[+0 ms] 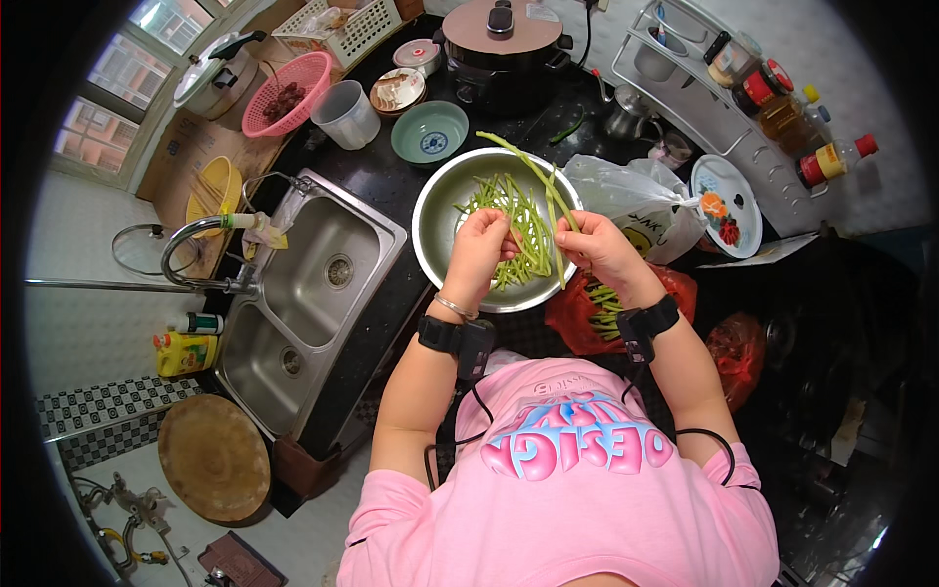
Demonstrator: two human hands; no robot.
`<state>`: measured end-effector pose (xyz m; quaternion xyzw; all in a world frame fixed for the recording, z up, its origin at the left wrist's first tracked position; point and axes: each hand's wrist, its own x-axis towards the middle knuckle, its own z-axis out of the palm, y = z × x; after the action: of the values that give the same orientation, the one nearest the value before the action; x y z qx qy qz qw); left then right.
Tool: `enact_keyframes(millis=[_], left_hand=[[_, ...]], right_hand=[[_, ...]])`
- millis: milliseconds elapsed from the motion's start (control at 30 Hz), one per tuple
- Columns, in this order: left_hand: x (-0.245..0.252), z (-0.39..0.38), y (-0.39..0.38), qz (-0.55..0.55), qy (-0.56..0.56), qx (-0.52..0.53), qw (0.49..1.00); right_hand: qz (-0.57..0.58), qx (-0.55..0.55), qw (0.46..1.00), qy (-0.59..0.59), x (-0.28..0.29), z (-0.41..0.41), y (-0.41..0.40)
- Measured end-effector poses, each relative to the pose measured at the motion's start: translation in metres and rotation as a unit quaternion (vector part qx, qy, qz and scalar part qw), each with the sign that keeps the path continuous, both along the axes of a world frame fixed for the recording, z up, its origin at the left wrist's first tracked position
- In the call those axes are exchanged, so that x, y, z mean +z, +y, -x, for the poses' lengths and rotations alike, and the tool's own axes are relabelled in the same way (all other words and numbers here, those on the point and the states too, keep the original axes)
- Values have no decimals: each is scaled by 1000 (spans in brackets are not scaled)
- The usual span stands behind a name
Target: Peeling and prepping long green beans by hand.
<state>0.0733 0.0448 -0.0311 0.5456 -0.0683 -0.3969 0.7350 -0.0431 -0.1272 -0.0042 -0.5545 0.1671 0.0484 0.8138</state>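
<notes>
A wide stainless steel bowl stands on the black counter in front of me, holding many short pieces of green stalk vegetable. Over its right side, my right hand pinches long green stalks that slant up to the left. My left hand hovers over the middle of the bowl, fingers curled together; whether a small piece is between them is hard to see. More green stalks lie in a red plastic bag beneath my right forearm.
To the left is a double steel sink with a faucet. Behind the steel bowl are a green bowl, a plastic measuring jug and an electric pan. A tied white plastic bag and a round plate-like lid stand at the right.
</notes>
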Motion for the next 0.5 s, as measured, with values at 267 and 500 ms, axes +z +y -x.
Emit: enact_keyframes(millis=[267,500], left_hand=[[-8,3,-8,-49,-86,-31,995],[-5,3,-9,42,-44,-48,997]], right_hand=[[26,14,999,23,-7,2,2],[115,52,992,29,-7,-1,12]])
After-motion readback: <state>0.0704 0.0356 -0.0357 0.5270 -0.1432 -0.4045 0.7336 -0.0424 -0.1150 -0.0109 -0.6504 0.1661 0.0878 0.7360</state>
